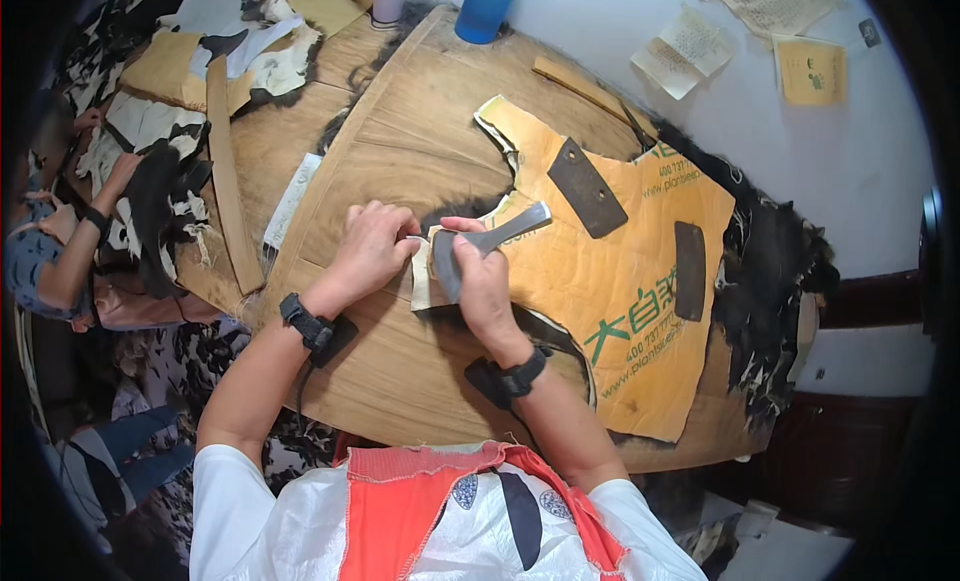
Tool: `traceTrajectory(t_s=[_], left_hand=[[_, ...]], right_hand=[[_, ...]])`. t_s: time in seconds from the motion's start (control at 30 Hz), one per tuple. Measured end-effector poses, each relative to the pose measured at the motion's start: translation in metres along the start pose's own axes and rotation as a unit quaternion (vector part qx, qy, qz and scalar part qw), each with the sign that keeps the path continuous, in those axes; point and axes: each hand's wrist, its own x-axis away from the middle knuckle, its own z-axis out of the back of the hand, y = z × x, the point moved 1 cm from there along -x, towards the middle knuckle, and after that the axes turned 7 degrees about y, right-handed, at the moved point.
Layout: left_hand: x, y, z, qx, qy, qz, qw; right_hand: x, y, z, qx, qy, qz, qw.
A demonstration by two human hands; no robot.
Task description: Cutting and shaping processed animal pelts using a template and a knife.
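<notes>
Head view: a person's two bare hands work over a wooden table [375, 171].
Left hand: the left hand [372, 243] is narrow, its fingers curled together and the tips at the pale left end of the panel; whether they pinch it, I cannot tell.
Right hand: the right hand [482, 286] is closed around the gray tool.
Gray tool: the gray tool [500, 236] lies across the fist, its flared end pointing up and right, its broad end down by the pale edge.
Panel: the yellow panel [640, 211], with green print, lies flat on the table, stretching right from the hands; dark fur shows along its edges.
Weights: a dark plate with two holes [587, 188] and a second dark plate [689, 271] rest on the panel, apart.
Far edge: a wooden bar [570, 86] lies near scissors [637, 128]; a blue cup [487, 11] stands farther left.
Right side: black fur [765, 311] lies beside the panel.
Left side: a long wooden strip [230, 171] lies near black-and-white fur [155, 136], where a co-worker's hand [122, 173] rests.
Wall: papers [683, 53] hang beyond the table.
</notes>
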Motion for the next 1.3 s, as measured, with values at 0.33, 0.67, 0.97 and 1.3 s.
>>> traceTrajectory(t_s=[0.33, 0.67, 0.97, 1.3], left_hand=[[-0.016, -0.008, -0.005, 0.051, -0.03, -0.062, 0.996], [0.013, -0.003, 0.006, 0.139, 0.092, -0.029, 0.986], [0.095, 0.029, 0.023, 0.014, 0.281, 0.146, 0.948], [0.085, 0.08, -0.039, -0.087, 0.194, 0.195, 0.957]], right_hand=[[0.001, 0.022, -0.02, 0.258, 0.083, 0.13, 0.954], [0.034, 0.022, -0.011, 0.274, 0.022, 0.203, 0.94], [0.018, -0.01, 0.044, 0.056, -0.216, 0.03, 0.974], [-0.063, -0.058, 0.074, 0.238, -0.443, 0.129, 0.855]])
